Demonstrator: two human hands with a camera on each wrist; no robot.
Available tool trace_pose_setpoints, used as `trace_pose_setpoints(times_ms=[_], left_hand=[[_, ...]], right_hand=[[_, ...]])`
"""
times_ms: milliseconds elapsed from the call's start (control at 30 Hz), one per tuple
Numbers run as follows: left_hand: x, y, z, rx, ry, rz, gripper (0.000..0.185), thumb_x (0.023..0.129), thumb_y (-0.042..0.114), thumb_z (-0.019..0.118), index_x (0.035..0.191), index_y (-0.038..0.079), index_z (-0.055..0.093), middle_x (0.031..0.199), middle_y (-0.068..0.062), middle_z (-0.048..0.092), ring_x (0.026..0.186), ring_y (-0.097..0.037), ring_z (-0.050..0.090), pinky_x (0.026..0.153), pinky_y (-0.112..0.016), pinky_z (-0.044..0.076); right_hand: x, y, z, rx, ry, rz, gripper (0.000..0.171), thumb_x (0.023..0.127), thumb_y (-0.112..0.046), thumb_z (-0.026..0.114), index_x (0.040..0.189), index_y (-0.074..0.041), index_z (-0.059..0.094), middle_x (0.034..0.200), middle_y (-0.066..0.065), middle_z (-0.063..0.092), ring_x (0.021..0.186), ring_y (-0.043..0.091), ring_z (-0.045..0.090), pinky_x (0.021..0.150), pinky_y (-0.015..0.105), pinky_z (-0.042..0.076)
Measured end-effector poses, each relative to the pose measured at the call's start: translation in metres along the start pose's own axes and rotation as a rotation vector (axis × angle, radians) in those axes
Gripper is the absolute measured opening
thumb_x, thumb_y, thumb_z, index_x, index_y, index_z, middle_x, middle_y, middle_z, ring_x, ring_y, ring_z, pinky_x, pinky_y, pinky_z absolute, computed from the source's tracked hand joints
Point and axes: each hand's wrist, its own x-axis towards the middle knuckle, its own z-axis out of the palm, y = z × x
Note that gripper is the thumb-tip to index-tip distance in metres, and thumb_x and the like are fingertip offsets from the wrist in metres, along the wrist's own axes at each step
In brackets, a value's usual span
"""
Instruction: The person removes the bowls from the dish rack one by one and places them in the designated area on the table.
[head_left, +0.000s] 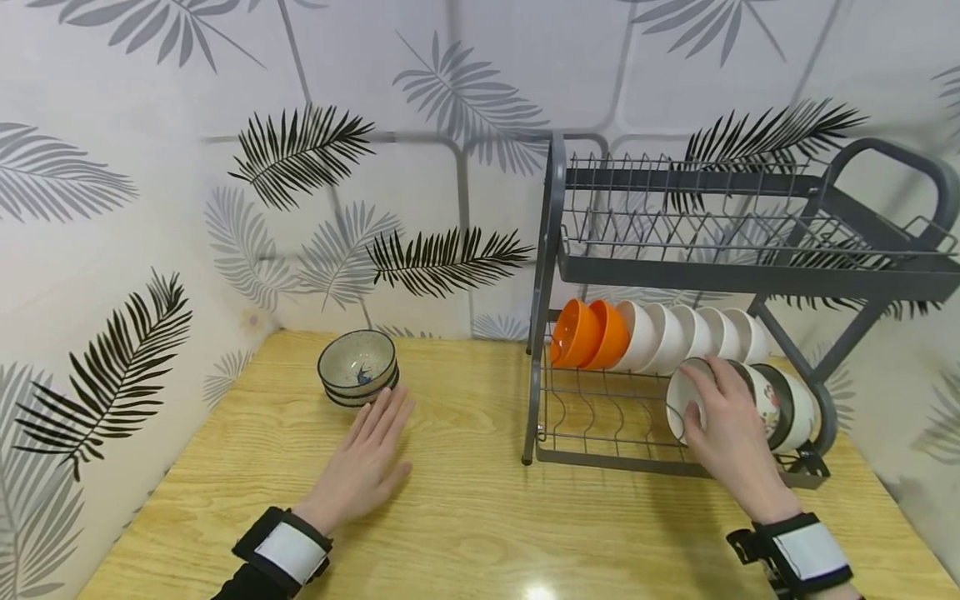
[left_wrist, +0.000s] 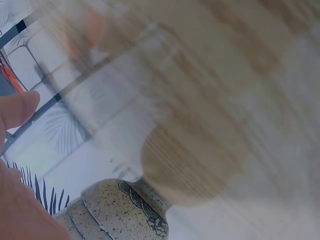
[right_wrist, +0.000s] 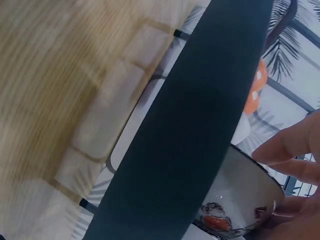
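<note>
— Fingers (head_left: 716, 379) of the right hand (head_left: 731, 437) curl over the rim of a white bowl (head_left: 678, 400), thumb at its front. That bowl stands on edge at the front of the rack (head_left: 543, 275), on its lower wire shelf, first in a short row of glazed bowls leaning one against the next.

— And from the wrist?

— Close up, the bowl (right_wrist: 240, 200) shows a smooth white inside with a dark rim and a small red-and-black painted motif. Fingertips (right_wrist: 280, 150) lie along its rim. A broad dark bar of the rack (right_wrist: 200, 125) crosses that view.

— What else sits in the rack?

— Behind the held bowl, a second row on the same shelf: two glossy orange bowls (head_left: 588, 333), then several plain white ones (head_left: 697, 333), all on edge. The upper shelf is grey wire in a grey frame with a looped handle.

— The left hand?

— The left hand (head_left: 363, 462) lies flat on the pale wood-grain table (head_left: 480, 517), left of the rack, fingers straight and close together, holding nothing. Its fingertips are just beside a small stack of speckled bowls (head_left: 357, 367), round and shallow, with a dark blue mark inside the top one. The left wrist view is blurred, yet shows the speckled bowls (left_wrist: 115, 215) with a dark scroll band on their outer wall.
</note>
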Motion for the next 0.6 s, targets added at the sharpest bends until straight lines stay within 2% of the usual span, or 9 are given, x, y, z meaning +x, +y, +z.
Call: trace_pose_setpoints(times_ms=[167, 367, 600], left_hand=[[-0.001, 0.002, 0.001, -0.017, -0.012, 0.001, 0.088, 0.089, 0.027, 0.074, 0.157, 0.000, 0.026, 0.168, -0.017, 0.019, 0.153, -0.039, 0.025, 0.129, -0.048, 0.018], [0.000, 0.003, 0.000, -0.020, -0.054, -0.013, 0.088, 0.090, 0.027, 0.074, 0.158, 0.002, 0.024, 0.169, -0.016, 0.017, 0.154, -0.039, 0.023, 0.127, -0.052, 0.021], [0.001, 0.006, 0.000, -0.028, -0.077, -0.016, 0.088, 0.092, 0.028, 0.072, 0.159, 0.003, 0.022, 0.169, -0.016, 0.015, 0.156, -0.038, 0.020, 0.126, -0.053, 0.021]], right_hand=[[0.004, 0.005, 0.006, -0.046, -0.020, 0.004, 0.043, 0.074, 0.015, 0.060, 0.116, 0.009, 0.062, 0.124, 0.035, 0.056, 0.117, 0.053, 0.051, 0.096, 0.066, 0.046], [0.009, 0.008, 0.012, -0.099, -0.052, 0.029, 0.043, 0.073, 0.016, 0.062, 0.115, 0.011, 0.064, 0.120, 0.035, 0.058, 0.115, 0.053, 0.053, 0.103, 0.064, 0.043], [0.016, 0.009, 0.018, -0.167, -0.071, 0.076, 0.045, 0.072, 0.018, 0.061, 0.115, 0.009, 0.065, 0.115, 0.032, 0.062, 0.106, 0.052, 0.058, 0.095, 0.064, 0.048]])
